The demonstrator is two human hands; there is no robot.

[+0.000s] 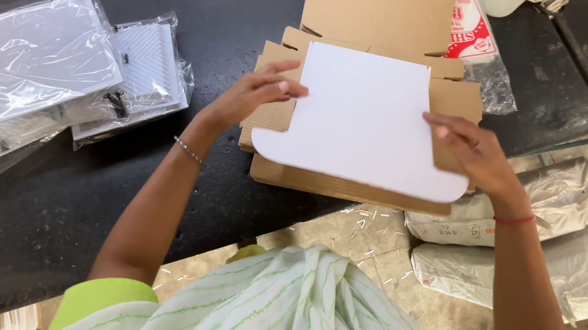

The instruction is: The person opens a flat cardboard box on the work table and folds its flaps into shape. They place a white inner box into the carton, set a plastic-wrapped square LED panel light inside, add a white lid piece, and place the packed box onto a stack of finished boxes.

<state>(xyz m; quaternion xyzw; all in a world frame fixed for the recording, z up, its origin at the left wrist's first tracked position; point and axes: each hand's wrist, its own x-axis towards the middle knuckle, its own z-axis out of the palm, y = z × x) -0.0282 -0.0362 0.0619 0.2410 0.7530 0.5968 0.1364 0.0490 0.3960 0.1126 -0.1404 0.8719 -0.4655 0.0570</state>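
A white foam sheet (pixel 365 121) with flared, rounded lower corners lies over a stack of flat brown cardboard box blanks (pixel 352 185) on a black table. My left hand (pixel 254 94) pinches the sheet's left edge between thumb and fingers. On the opposite side, my right hand (pixel 476 152) grips its right edge. One blank's flap (pixel 377 8) stands up behind the sheet.
Several clear plastic bags holding white patterned panels and small black parts (pixel 54 70) are piled at the left of the black table (pixel 73 210). A printed bag (pixel 474 26) lies behind the cardboard. Grey sacks (pixel 571 265) sit on the floor at the right, below the table edge.
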